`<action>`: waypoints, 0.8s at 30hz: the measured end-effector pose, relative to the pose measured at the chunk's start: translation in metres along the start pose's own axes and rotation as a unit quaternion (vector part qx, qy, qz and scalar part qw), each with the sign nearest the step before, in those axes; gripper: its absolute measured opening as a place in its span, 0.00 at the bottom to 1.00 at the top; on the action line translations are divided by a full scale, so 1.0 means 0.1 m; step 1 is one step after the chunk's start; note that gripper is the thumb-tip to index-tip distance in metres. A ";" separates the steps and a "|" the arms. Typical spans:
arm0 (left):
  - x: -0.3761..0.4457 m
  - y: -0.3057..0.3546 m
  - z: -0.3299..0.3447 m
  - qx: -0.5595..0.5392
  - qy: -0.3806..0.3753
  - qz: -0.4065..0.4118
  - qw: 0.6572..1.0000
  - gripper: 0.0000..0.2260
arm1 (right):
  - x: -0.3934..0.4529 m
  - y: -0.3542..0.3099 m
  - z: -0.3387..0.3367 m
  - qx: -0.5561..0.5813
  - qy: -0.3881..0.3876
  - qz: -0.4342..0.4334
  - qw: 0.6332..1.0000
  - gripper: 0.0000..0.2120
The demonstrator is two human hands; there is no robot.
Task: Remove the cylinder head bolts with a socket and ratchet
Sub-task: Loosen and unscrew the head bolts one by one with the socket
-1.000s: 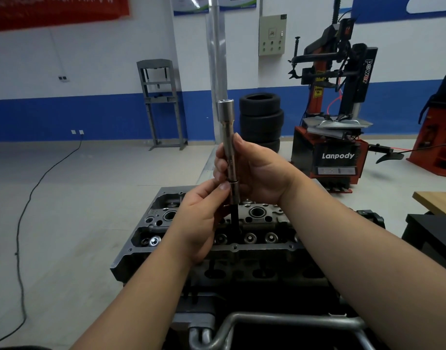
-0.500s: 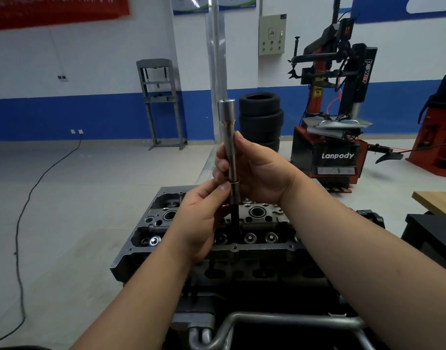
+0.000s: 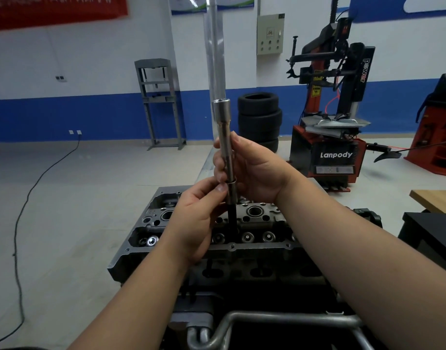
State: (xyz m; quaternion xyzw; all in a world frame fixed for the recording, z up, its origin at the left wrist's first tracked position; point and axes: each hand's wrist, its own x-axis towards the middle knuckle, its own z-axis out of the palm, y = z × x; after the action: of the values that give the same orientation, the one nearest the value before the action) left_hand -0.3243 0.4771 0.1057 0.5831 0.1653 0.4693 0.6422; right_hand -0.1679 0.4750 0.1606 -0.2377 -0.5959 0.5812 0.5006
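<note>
A long chrome socket extension (image 3: 225,137) stands upright above the grey cylinder head (image 3: 254,218), with a socket at its lower end over a dark bolt shank (image 3: 232,218). My right hand (image 3: 254,170) grips the extension's shaft from behind. My left hand (image 3: 199,218) pinches the socket at the joint with thumb and fingers. No ratchet handle is in view. The bolt's lower end is hidden in the head.
The cylinder head sits on an engine stand with a metal tube frame (image 3: 280,322) in front. A stack of tyres (image 3: 259,120), a tyre changer (image 3: 330,137) and a grey press frame (image 3: 159,102) stand behind. A black cable (image 3: 22,223) runs over the floor at the left.
</note>
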 end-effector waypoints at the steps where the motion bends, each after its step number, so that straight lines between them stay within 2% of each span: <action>1: -0.01 0.00 0.01 -0.002 0.006 0.005 1.000 0.09 | 0.00 0.00 0.00 0.004 0.004 0.003 1.000 0.14; 3: -0.01 -0.01 0.02 0.007 0.022 0.015 1.000 0.06 | -0.01 0.00 -0.01 0.023 0.009 0.011 1.000 0.15; 7: -0.01 -0.02 0.03 0.014 0.052 0.033 0.998 0.08 | -0.01 0.01 -0.01 0.044 -0.017 -0.010 0.999 0.21; 12: 0.00 0.01 0.05 0.020 0.016 0.004 1.000 0.06 | 0.02 0.01 -0.02 0.043 -0.021 -0.013 0.999 0.17; 15: -0.01 0.03 0.02 0.021 -0.005 -0.019 1.000 0.11 | 0.00 0.01 -0.01 0.016 -0.010 0.001 1.000 0.15; 20: -0.01 0.02 0.02 0.025 0.012 -0.007 1.000 0.08 | -0.02 -0.01 0.02 0.024 -0.014 0.013 1.000 0.18; 24: 0.01 -0.01 0.02 0.027 0.027 0.001 0.999 0.07 | -0.01 0.00 0.02 0.023 -0.030 -0.010 0.999 0.21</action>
State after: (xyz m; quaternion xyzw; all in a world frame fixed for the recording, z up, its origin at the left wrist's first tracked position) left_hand -0.3224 0.4765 0.1059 0.5875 0.1948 0.4807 0.6212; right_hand -0.1694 0.4737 0.1603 -0.2020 -0.5995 0.5968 0.4936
